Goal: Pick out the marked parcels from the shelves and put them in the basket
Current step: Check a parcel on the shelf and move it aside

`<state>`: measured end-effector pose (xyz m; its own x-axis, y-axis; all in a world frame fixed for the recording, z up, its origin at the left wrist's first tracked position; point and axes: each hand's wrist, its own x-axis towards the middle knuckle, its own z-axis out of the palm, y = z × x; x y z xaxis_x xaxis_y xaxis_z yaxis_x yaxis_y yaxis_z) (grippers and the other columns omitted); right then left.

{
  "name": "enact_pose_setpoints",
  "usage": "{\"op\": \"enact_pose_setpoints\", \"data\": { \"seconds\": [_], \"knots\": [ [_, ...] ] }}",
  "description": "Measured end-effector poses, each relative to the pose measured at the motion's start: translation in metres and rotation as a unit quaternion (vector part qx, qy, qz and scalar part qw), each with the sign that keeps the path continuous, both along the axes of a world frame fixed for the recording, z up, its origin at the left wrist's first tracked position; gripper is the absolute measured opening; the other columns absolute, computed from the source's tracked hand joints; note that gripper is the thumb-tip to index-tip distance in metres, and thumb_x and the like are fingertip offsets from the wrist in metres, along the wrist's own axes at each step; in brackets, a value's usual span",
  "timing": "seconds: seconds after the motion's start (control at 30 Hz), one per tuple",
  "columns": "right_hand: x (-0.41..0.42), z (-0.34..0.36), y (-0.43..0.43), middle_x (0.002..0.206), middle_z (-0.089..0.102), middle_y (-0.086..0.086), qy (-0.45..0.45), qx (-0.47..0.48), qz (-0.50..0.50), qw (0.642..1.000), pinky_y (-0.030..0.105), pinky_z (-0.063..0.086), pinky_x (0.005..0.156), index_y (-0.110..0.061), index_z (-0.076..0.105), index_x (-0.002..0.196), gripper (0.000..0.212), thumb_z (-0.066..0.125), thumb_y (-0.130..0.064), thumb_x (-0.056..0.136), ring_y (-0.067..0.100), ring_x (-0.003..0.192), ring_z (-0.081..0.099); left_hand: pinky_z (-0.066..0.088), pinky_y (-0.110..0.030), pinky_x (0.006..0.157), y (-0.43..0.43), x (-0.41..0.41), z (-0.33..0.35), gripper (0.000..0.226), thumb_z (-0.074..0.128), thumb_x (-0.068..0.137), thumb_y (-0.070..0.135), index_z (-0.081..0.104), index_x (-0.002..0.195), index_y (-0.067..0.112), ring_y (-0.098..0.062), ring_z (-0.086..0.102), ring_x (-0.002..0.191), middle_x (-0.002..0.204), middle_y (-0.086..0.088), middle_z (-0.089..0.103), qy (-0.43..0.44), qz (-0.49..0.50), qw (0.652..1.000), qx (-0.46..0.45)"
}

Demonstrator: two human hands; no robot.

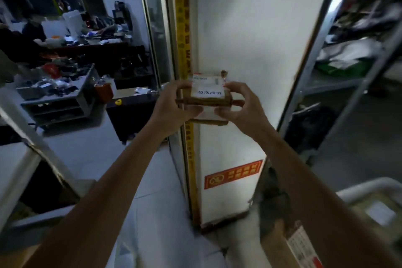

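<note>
Storeroom aisle, head view: white pillar (250,39) ahead | parcel (206,99) in mid-air before pillar, well apart from basket (369,184) low right | left hand (174,104), right hand (241,104) curled round opposite ends | likely risk: fingertip grip slipping, parcel dropped short of basket

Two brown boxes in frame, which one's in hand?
The small labelled parcel at centre, in front of the white pillar: the left hand and right hand grip its ends. The other brown box, bottom right, lies untouched.
</note>
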<state>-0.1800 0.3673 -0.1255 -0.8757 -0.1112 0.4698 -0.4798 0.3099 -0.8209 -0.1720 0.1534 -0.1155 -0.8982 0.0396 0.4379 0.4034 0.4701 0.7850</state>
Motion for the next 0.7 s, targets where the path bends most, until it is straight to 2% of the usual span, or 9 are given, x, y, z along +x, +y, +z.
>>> {"op": "enact_pose_setpoints", "data": {
  "seconds": [0.07, 0.17, 0.27, 0.33, 0.5, 0.6, 0.7],
  "knots": [
    [0.015, -0.005, 0.017, 0.125, 0.059, -0.014, -0.004, 0.002, -0.031, 0.999, 0.039, 0.053, 0.098, -0.022, 0.053, 0.128, 0.066, 0.083, -0.025, 0.070, 0.008, 0.119, 0.056, 0.051, -0.014, 0.086, 0.017, 0.000, -0.005, 0.067, 0.087, 0.072, 0.014, 0.051, 0.127, 0.023, -0.002, 0.054, 0.109, 0.128, 0.008, 0.050, 0.002, -0.029, 1.000, 0.000],
    [0.035, -0.010, 0.045, 0.127, 0.058, -0.010, -0.005, -0.004, -0.076, 0.997, 0.039, 0.054, 0.097, -0.020, 0.052, 0.129, 0.067, 0.082, -0.028, 0.069, 0.011, 0.119, 0.056, 0.055, -0.016, 0.081, 0.048, 0.000, -0.012, 0.067, 0.087, 0.072, 0.016, 0.051, 0.129, 0.020, -0.005, 0.057, 0.109, 0.133, 0.008, 0.048, -0.005, -0.075, 0.997, -0.002],
    [0.051, -0.017, 0.078, 0.124, 0.059, -0.011, -0.018, -0.025, -0.115, 0.993, 0.028, 0.055, 0.091, -0.020, 0.053, 0.127, 0.063, 0.083, -0.019, 0.071, 0.012, 0.116, 0.059, 0.055, -0.016, 0.081, 0.084, 0.000, -0.018, 0.066, 0.086, 0.074, 0.017, 0.051, 0.130, 0.020, -0.012, 0.057, 0.117, 0.135, 0.009, 0.047, 0.005, -0.115, 0.993, -0.005],
    [0.061, -0.022, 0.101, 0.121, 0.061, -0.013, -0.034, -0.032, -0.143, 0.989, 0.020, 0.054, 0.086, -0.022, 0.055, 0.126, 0.061, 0.084, -0.013, 0.073, 0.007, 0.111, 0.061, 0.055, -0.013, 0.080, 0.110, 0.001, -0.022, 0.065, 0.085, 0.076, 0.019, 0.050, 0.131, 0.022, -0.013, 0.056, 0.119, 0.138, 0.007, 0.048, 0.001, -0.139, 0.990, -0.011],
    [0.086, -0.037, 0.165, 0.114, 0.068, -0.011, -0.058, -0.049, -0.216, 0.974, 0.025, 0.056, 0.089, -0.026, 0.056, 0.126, 0.063, 0.084, -0.011, 0.071, 0.004, 0.107, 0.065, 0.059, -0.032, 0.088, 0.187, 0.000, -0.036, 0.061, 0.083, 0.079, 0.021, 0.048, 0.129, 0.025, -0.014, 0.052, 0.122, 0.141, 0.004, 0.047, -0.021, -0.206, 0.978, -0.017],
    [0.098, -0.045, 0.206, 0.104, 0.070, -0.022, -0.061, -0.063, -0.248, 0.965, 0.015, 0.052, 0.084, -0.020, 0.055, 0.126, 0.062, 0.084, -0.006, 0.072, -0.003, 0.102, 0.065, 0.057, -0.028, 0.090, 0.235, -0.005, -0.046, 0.061, 0.083, 0.079, 0.023, 0.048, 0.129, 0.024, -0.011, 0.050, 0.121, 0.141, 0.003, 0.046, -0.022, -0.235, 0.971, -0.028],
    [0.105, -0.056, 0.249, 0.109, 0.069, -0.020, -0.067, -0.086, -0.279, 0.954, 0.021, 0.053, 0.088, -0.019, 0.055, 0.125, 0.063, 0.085, -0.005, 0.072, 0.000, 0.106, 0.064, 0.055, -0.023, 0.088, 0.285, -0.012, -0.054, 0.062, 0.082, 0.080, 0.025, 0.047, 0.131, 0.023, -0.007, 0.049, 0.117, 0.138, 0.007, 0.047, -0.025, -0.276, 0.960, -0.033]
  ]
}}
